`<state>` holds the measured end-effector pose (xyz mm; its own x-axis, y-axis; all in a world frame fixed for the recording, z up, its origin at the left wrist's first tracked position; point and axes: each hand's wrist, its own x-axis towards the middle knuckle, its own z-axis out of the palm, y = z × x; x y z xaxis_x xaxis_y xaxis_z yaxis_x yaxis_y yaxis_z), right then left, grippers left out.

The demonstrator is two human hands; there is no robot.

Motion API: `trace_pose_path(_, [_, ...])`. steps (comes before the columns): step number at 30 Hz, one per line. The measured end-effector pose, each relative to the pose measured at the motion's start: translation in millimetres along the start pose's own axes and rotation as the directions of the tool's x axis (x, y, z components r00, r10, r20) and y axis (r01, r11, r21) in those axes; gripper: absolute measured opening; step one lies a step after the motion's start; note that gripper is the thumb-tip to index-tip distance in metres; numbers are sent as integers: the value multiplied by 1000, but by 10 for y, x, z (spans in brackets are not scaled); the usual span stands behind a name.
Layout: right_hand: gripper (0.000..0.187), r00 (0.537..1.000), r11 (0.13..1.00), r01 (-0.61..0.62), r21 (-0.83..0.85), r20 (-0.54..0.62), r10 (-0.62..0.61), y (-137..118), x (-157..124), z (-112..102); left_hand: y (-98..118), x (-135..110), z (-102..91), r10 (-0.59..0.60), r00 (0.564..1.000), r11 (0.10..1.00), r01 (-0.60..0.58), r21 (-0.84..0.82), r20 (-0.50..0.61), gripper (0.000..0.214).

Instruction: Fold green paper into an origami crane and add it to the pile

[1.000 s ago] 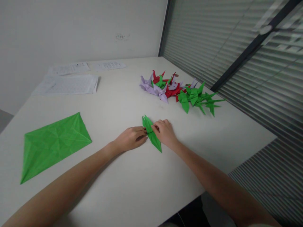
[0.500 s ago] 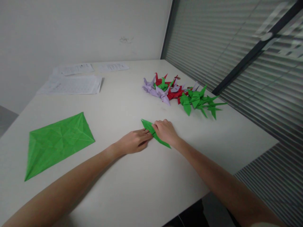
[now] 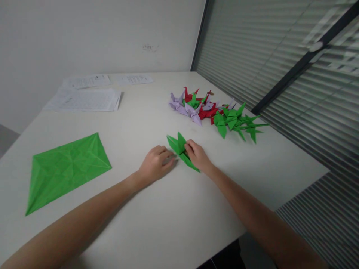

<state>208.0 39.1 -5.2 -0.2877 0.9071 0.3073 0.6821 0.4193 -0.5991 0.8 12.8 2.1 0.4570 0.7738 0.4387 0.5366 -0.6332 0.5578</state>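
Note:
A folded piece of green origami paper (image 3: 182, 150) lies at a slant on the table, one pointed flap standing up from its middle. My right hand (image 3: 196, 154) pinches it at the right side of that flap, covering part of the fold. Just left of the paper rests my left hand (image 3: 157, 161), its fingers loosely bent and thumb apart, holding nothing. Further left a creased sheet of green paper (image 3: 70, 168) is spread flat.
Several folded paper cranes, purple (image 3: 193, 113), red (image 3: 206, 113) and green (image 3: 232, 118), are heaped toward the window blinds (image 3: 252, 48). Printed sheets (image 3: 86, 101) lie at the back left of the white table (image 3: 146, 224).
My left hand has drawn back left off the folded paper. The pointed flap, flat before, now stands raised beside my right hand's fingers.

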Motion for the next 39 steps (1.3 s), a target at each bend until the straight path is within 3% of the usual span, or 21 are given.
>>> trace_pose_path(2, [23, 992, 983, 18, 184, -129, 6, -2, -22, -15, 64, 14, 6, -259, 966, 956, 252, -147, -28, 25])
trace_pose_path(4, [20, 966, 968, 105, 230, -253, -45, -47, -47, -20, 139, 33, 21, -445, 894, 805, 423, -415, 47, 37])
trace_pose_path(6, [16, 928, 951, 233, 203, -338, -155, -111, -75, -22, 207, 59, 34, -500, 855, 574, 449, -685, 141, 48])
trace_pose_path(8, [12, 886, 921, 354, 161, -374, -275, -171, -107, -27, 248, 84, 37, -483, 855, 403, 410, -818, 191, 49])
trace_pose_path(11, [11, 865, 895, 425, 131, -350, -360, -223, -154, -44, 257, 108, 20, -460, 869, 327, 355, -876, 181, 36])
trace_pose_path(15, [11, 930, 886, 349, 304, -225, -289, -235, -179, -68, 225, 124, -21, -476, 877, 361, 268, -893, 70, 31])
trace_pose_path(19, [14, 973, 777, 231, 585, -125, -196, -248, -171, -75, 207, 137, -50, -415, 906, 472, 142, -870, -78, 47])
trace_pose_path(23, [15, 994, 662, 109, 742, -79, -75, -273, -157, -91, 203, 131, -66, -284, 949, 624, 76, -778, -134, 18])
trace_pose_path(26, [15, 998, 623, 63, 780, -33, -59, -273, -138, -111, 192, 115, -81, -172, 974, 658, 3, -753, -147, 15])
trace_pose_path(30, [15, 993, 627, 99, 773, -120, -8, -279, -114, -124, 171, 100, -92, -45, 989, 696, -72, -714, -144, 25])
trace_pose_path(35, [13, 977, 652, 109, 751, -201, 68, -335, -110, -103, 190, 101, -96, -65, 983, 828, -43, -559, -173, 11])
trace_pose_path(39, [19, 964, 688, 40, 724, -209, 164, -377, -116, -48, 225, 98, -64, -128, 963, 845, -18, -534, -235, 13])
